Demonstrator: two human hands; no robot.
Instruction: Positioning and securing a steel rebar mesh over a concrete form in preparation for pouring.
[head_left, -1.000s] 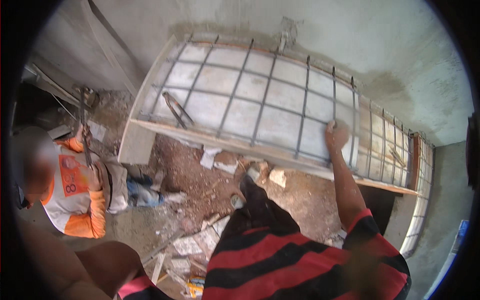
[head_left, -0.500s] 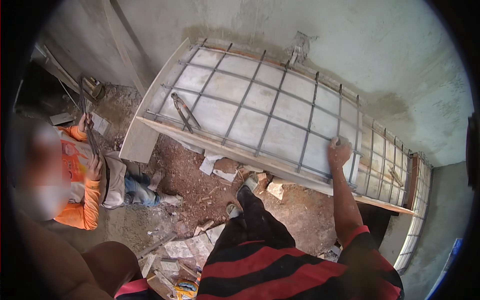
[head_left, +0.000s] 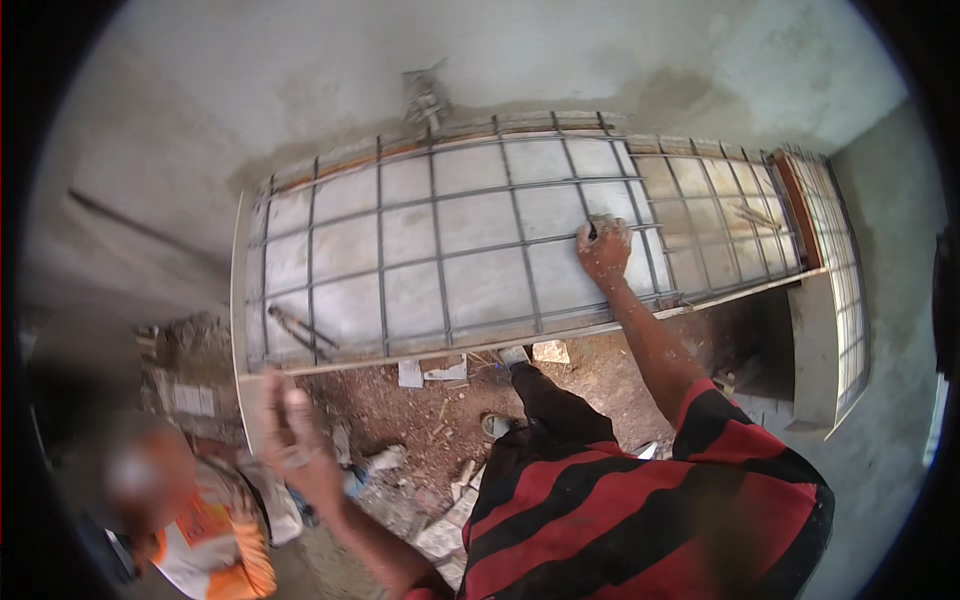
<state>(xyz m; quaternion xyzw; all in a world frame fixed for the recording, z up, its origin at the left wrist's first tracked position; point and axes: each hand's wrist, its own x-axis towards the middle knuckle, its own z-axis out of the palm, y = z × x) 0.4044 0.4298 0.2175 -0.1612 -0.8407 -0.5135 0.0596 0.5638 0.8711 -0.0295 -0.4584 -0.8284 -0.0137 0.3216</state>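
Spread left hand newly appears by near-left corner of white flat panel; right hand stays curled at grey steel-bar grid, grip unclear.

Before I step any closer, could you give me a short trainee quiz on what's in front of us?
1. Which of the wearer's hands reaches farther over the steel grid?
2. True or false: the pincers lie toward the grid's left end.
3. The co-worker's sleeve is: a) green, b) orange, c) blue.

Key:
1. The right hand; the left hand is open near the front left corner.
2. True.
3. b.
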